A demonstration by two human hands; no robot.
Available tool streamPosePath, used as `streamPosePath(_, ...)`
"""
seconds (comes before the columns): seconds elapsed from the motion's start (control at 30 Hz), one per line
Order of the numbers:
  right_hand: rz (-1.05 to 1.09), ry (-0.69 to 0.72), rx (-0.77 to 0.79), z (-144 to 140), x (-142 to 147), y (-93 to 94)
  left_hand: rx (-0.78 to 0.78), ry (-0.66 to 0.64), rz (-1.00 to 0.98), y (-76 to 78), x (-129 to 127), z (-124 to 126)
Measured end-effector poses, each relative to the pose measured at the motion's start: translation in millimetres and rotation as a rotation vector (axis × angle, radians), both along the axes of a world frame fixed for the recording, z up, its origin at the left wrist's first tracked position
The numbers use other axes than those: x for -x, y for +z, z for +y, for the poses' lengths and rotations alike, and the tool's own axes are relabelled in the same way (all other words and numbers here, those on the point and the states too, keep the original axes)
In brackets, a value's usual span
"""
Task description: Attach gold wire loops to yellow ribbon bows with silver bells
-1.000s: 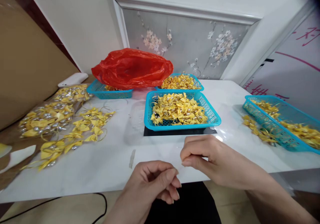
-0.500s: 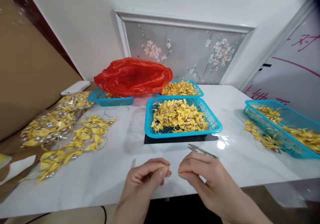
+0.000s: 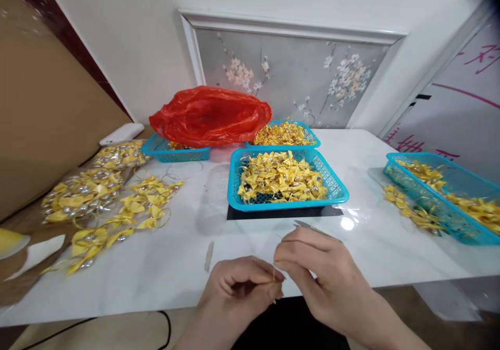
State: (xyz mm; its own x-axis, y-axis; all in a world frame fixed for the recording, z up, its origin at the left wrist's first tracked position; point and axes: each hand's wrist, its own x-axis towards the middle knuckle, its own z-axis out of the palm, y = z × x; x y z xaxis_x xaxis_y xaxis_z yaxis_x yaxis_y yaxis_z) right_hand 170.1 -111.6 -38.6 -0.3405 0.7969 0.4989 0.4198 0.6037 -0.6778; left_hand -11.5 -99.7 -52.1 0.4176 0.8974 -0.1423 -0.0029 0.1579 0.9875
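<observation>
A thin thread (image 3: 274,274) is pinched between both hands (image 3: 273,277).

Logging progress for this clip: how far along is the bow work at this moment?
Done, by the look of it: strung yellow bows lie loose on the white table, with bagged ones behind them. In hand: the left hand and right hand pinch a thin gold thread between their fingertips; small snips poke out from behind the right hand. Left: the centre basket is heaped with bows.
</observation>
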Motion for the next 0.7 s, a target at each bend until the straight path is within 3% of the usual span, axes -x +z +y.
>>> streamPosePath(0.23,0.029,0.007,0.005,-2,-1,-1.3,0.034,0.112,-0.019,-6.3,-1,2)
streamPosePath(0.7,-0.042,-0.009,0.078,-7,-1,-21.0,0.065,0.302,-0.18,-2.2,1,5)
